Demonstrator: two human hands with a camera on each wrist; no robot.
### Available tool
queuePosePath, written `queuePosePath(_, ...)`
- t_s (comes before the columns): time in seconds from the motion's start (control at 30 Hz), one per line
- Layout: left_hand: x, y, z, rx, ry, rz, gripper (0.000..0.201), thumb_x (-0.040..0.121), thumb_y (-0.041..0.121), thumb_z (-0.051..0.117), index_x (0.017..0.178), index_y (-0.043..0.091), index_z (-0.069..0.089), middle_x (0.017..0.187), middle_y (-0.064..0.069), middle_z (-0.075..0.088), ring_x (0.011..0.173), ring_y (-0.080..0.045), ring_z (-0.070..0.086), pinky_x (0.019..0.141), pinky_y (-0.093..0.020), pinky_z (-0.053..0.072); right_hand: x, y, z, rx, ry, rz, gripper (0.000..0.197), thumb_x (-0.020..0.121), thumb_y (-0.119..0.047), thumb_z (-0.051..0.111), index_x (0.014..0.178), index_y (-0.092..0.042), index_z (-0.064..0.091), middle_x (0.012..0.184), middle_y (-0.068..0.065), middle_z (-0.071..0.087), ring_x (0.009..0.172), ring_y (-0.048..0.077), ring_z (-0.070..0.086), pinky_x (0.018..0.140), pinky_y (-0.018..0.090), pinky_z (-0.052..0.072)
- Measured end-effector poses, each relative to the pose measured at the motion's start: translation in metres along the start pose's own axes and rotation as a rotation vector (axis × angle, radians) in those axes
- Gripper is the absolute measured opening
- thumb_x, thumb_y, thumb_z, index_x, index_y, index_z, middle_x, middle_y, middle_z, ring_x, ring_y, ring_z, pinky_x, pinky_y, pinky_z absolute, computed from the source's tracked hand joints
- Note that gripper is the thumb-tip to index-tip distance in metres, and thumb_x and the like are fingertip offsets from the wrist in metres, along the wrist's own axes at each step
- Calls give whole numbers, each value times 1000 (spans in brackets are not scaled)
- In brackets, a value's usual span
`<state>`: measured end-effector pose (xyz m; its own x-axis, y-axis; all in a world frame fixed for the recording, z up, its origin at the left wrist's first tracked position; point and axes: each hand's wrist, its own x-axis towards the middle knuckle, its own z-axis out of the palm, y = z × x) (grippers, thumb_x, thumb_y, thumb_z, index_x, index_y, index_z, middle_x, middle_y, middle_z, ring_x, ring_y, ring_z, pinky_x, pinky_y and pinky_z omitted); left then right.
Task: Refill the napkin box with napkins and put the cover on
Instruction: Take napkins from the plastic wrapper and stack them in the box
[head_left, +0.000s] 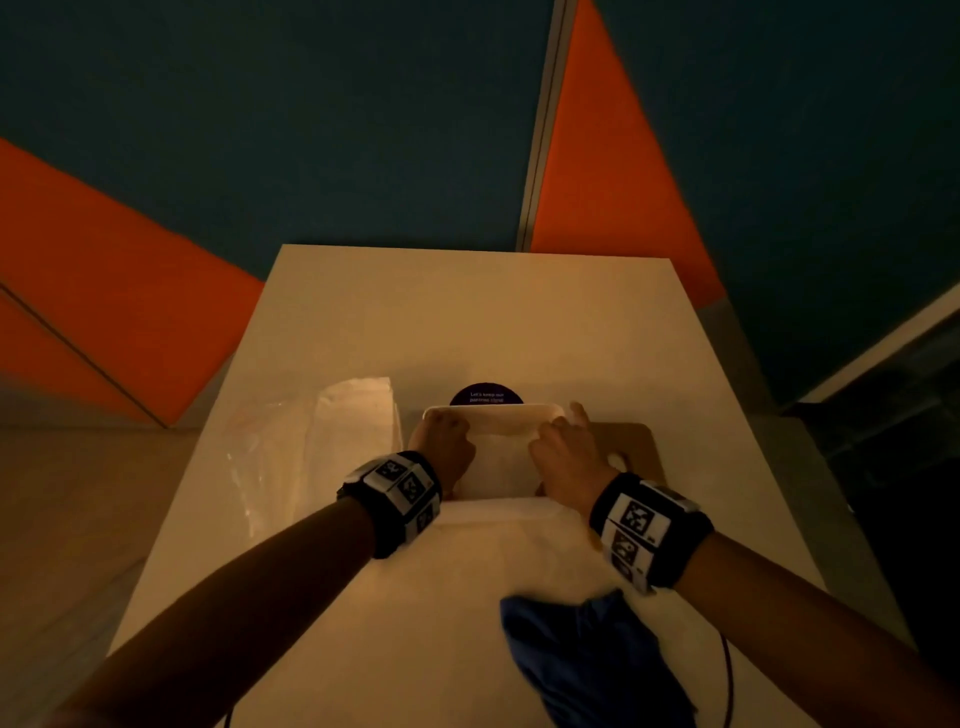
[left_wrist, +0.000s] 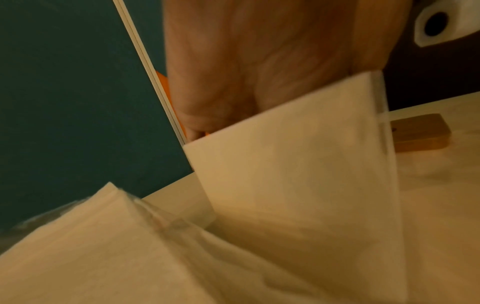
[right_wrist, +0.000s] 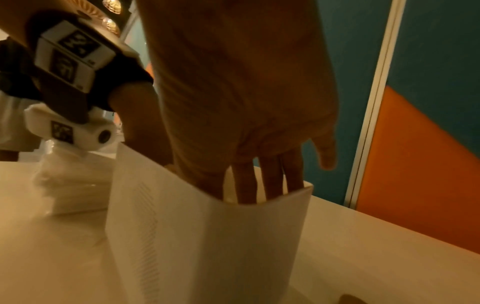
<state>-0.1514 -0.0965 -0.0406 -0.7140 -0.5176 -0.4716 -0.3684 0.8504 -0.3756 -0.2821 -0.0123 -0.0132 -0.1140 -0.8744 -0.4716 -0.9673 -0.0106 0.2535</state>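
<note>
We have both hands in the upright white napkin box, opening up, long axis left-right. Right hand fingers straight inside; left hand fingers hidden, can't tell. Only the left wrist view shows the wooden cover beyond the box.

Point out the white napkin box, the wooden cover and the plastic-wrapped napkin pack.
white napkin box (right_wrist: 207, 236), right wrist view, on its near outer wall.
wooden cover (left_wrist: 420, 131), left wrist view, on its top face.
plastic-wrapped napkin pack (head_left: 353, 421), head view, on the top of the stack.

Prob. office pantry/break area: teal-orange wall panels, white counter, purple "keep pantries" sticker.
</note>
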Motion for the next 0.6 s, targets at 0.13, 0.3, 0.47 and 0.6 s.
queuePosePath(0.13, -26, -7, -1, -399, 185, -17, 46, 83, 46, 58, 117, 16, 60, 135, -7, 46, 124, -25, 41, 106, -38, 33, -4, 1, -9, -27, -84, -35, 32, 90, -27, 55, 118, -13, 59, 127, 8, 57, 127, 27, 44, 116, 56, -2)
queuePosePath(0.3, -92, -41, 22, -1031, 794, -524, 13, 82, 8, 62, 94, 6, 68, 99, -16, 69, 88, -32, 65, 75, -36, 49, -10, 1, -58, 247, -13, -99, 41, 87, -42, 56, 120, -18, 57, 125, 8, 58, 113, 27, 55, 101, 41, 37)
queuePosePath(0.47, -117, -48, 86, -1209, 124, -825, 46, 88, 27, 56, 122, -2, 47, 123, -26, 57, 117, -40, 50, 97, -40, 39, 7, -33, -120, 323, 32, -265, 45, 86, -46, 59, 123, -20, 58, 126, 7, 56, 108, 27, 57, 84, 34, 48)
queuePosePath(0.6, -112, -40, 86, -1244, 74, -900, 56, 88, 34, 55, 125, -4, 38, 129, -26, 49, 119, -41, 45, 96, -41, 38, 32, -76, -143, 323, 7, -360, 44, 87, -44, 58, 125, -21, 54, 130, 7, 50, 115, 26, 52, 89, 34, 44)
